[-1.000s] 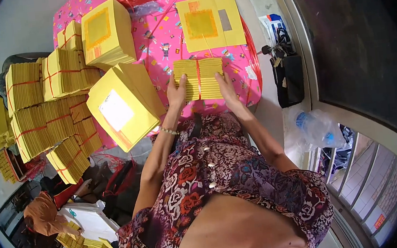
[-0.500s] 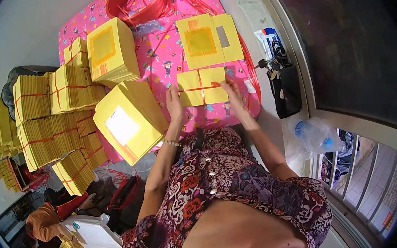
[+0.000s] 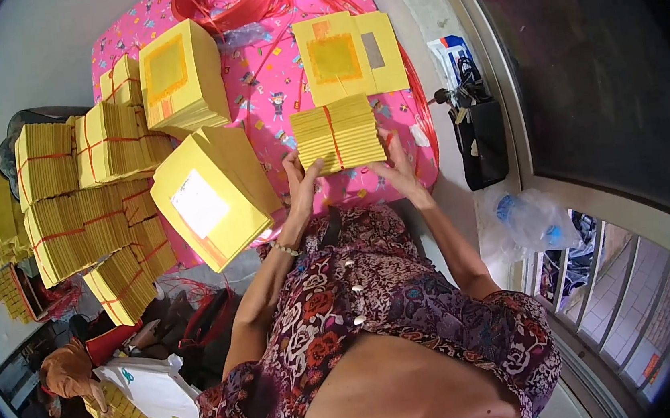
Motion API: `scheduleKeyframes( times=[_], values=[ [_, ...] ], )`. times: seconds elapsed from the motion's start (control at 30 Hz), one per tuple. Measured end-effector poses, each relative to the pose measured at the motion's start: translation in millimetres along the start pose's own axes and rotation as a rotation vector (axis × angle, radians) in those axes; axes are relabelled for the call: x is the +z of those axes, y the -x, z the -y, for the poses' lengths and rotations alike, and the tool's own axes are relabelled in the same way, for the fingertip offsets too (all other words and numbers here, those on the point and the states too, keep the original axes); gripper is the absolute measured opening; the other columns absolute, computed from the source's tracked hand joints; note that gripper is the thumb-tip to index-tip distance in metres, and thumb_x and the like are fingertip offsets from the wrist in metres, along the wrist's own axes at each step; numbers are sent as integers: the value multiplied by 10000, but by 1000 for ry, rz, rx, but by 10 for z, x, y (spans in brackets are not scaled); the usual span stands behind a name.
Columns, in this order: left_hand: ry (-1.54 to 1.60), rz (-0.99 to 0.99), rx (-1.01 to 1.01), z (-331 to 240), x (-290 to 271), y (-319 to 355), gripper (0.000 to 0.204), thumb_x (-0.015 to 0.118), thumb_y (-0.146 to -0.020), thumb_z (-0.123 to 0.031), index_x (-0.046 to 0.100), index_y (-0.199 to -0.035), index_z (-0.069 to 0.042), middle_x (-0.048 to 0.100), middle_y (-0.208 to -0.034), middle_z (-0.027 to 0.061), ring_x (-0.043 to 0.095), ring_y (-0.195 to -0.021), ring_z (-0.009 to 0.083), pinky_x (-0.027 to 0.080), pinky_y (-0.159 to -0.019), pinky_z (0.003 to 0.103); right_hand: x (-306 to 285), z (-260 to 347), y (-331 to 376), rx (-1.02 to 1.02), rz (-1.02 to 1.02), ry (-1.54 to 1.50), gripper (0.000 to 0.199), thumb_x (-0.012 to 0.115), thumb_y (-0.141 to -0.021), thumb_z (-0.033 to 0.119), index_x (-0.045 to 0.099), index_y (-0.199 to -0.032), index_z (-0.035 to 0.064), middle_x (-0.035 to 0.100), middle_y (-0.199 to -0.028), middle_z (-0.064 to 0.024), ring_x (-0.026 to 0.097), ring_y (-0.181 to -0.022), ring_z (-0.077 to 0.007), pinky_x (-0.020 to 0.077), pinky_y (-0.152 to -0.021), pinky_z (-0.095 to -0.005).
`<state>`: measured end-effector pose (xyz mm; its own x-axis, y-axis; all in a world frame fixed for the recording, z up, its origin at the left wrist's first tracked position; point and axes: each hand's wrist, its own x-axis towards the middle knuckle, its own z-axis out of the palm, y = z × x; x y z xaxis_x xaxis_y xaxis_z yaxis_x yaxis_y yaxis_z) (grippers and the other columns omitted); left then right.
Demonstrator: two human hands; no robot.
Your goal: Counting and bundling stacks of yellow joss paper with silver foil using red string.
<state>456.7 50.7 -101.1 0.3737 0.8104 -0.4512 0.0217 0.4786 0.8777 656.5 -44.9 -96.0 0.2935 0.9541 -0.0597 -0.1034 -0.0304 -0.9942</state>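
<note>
- The tied yellow bundle [image 3: 344,137] is near the right-hand part of the worktop [image 3: 265,127], closer to its near edge than its far side.
- Its long axis runs left to right, the right end slightly farther from the person; the ridged side, all stacked folds, faces up toward the camera.
- A red band [image 3: 333,132] crosses it the short way (just left of its middle).
- The left hand [image 3: 301,182] grasps the bundle's near left corner, thumb on the folds.
- The right hand [image 3: 400,172] is at the near right corner, fingers spread; whether it grips, I cannot tell.
- Flat yellow sheets [image 3: 334,57] sit just beyond the bundle.
- Leftward, bare worktop reaches the slanted yellow stack [image 3: 237,202]; rightward, a narrow strip ends at red strands [image 3: 423,108] along the right edge.
</note>
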Motion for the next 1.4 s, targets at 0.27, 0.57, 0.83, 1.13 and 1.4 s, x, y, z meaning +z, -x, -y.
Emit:
scheduleKeyframes(
  times=[0.27, 0.57, 0.83, 1.13, 1.4],
  values=[
    [-196, -54, 139, 230, 60, -57, 818, 666, -858, -197, 121, -1400, 82, 436, -1303, 221, 498, -1142, 238, 432, -944, 315, 99, -288, 77, -12, -329, 474, 541, 627, -815, 56, 360, -1282, 3, 429, -1233, -159, 434, -1141, -254, 347, -978, -393],
    [-306, -150, 191, 363, 98, -94, 808, 688, -836, -239, 208, -1389, 102, 585, -1156, 217, 593, -1020, 221, 483, -848, 310, 170, -404, -69, 12, -433, 701, 422, 530, -921, 255, 469, -1250, -1, 497, -1221, -201, 447, -1161, -340, 357, -951, -438],
    [-313, -160, 166, 294, 104, -99, 731, 690, -829, -225, 300, -1361, 89, 626, -1083, 217, 635, -941, 227, 510, -786, 311, 294, -380, -85, 389, -389, 373, 505, 431, -948, 424, 532, -1218, 10, 637, -1047, -190, 612, -981, -289, 449, -846, -382],
    [-280, -433, 303, 473, 147, -129, 565, 680, -839, -174, 433, -1280, 79, 659, -998, 165, 630, -930, 199, 494, -816, 308, 264, -610, -76, 192, -415, 370, 484, 474, -938, 398, 528, -1195, -9, 642, -995, -180, 613, -938, -268, 449, -811, -364],
    [-338, -255, 156, 186, 170, -50, 395, 659, -858, -161, 555, -1181, 41, 679, -930, 144, 642, -836, 173, 505, -735, 303, 224, -496, -128, 271, -373, 548, 454, 448, -946, 389, 560, -1133, -8, 655, -929, -195, 636, -877, -303, 457, -753, -383]
  ],
)
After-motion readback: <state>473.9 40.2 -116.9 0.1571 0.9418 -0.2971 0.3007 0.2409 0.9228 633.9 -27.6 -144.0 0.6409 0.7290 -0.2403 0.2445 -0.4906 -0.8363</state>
